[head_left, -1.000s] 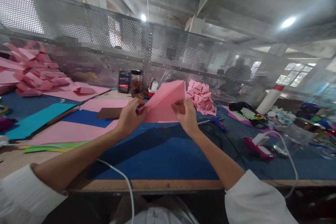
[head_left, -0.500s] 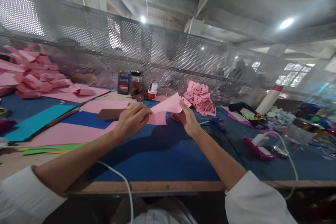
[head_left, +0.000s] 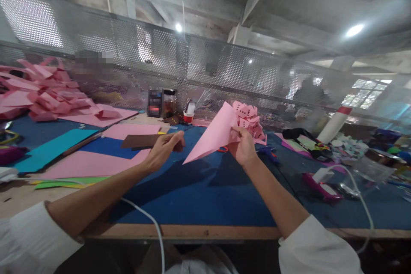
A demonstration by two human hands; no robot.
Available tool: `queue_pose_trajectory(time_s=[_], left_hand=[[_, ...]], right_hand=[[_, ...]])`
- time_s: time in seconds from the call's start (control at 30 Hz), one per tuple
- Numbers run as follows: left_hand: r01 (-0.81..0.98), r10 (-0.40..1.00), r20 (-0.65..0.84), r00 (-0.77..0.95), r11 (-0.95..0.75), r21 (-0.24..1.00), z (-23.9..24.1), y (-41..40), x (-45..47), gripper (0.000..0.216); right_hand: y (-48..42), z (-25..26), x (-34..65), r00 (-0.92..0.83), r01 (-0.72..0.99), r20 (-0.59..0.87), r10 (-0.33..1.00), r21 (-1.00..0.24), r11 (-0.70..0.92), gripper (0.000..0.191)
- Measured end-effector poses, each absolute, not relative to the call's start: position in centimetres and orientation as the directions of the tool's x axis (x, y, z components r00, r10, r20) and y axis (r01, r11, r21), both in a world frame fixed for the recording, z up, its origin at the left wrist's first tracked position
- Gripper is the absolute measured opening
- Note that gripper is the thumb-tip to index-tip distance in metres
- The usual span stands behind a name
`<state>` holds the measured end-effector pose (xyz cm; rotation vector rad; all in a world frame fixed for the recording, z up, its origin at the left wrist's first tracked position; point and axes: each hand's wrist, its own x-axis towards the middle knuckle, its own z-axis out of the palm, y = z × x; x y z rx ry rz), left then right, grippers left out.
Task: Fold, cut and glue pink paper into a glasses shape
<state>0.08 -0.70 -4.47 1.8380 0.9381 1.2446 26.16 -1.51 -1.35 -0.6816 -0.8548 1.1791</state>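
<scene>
Left hand (head_left: 164,150) now off pink sheet (head_left: 213,133), just left of it, fingers curled, can't tell if empty. Right hand (head_left: 245,147) alone pinches sheet's right side, above blue mat (head_left: 205,203).

The left forearm (head_left: 105,192) and right forearm (head_left: 281,192) reach over the bench's front edge (head_left: 205,229), slanting inward. The left hand (head_left: 167,147) is above the bench, fingers curled in toward the thumb. The right hand (head_left: 244,145), apart from it, tilts upward, thumb and fingers pinched.
</scene>
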Motion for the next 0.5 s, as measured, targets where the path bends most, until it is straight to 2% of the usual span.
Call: queue_pose_trajectory(time_s=[0.03,0.1,0.2,0.33,0.4,0.5], left_hand=[[0.113,0.887,0.292,0.358,-0.351,0.929,-4.8,-0.3,0.1,0.055],[0.064,0.839,0.067,0.54,-0.121,0.991,-5.4,0.1,0.2,0.064],[0.049,0.67,-0.113,0.734,0.114,0.992,-5.6,-0.1,0.4,0.072],[-0.005,0.429,-0.163,0.889,0.365,0.931,-4.7,-1.5,0.9,0.075],[-0.039,0.388,-0.148,0.91,0.436,0.899,-4.4,-2.0,1.1,0.076],[-0.113,0.397,-0.101,0.912,0.481,0.87,-4.4,-2.2,1.3,0.074]], right_hand=[[-1.8,-1.1,26.1,0.129,-0.557,0.187,0.974,-0.799,0.227,0.011],[-2.5,-0.5,25.9,0.063,-0.636,0.176,0.982,-0.752,0.176,0.017],[-3.5,0.0,25.7,-0.054,-0.644,0.213,0.976,-0.754,0.129,0.016],[-4.1,0.1,25.7,-0.174,-0.581,0.244,0.954,-0.808,0.101,0.018],[-4.0,0.0,25.7,-0.211,-0.545,0.245,0.946,-0.833,0.094,0.023],[-3.9,-0.2,25.6,-0.228,-0.507,0.24,0.944,-0.857,0.095,0.029]])
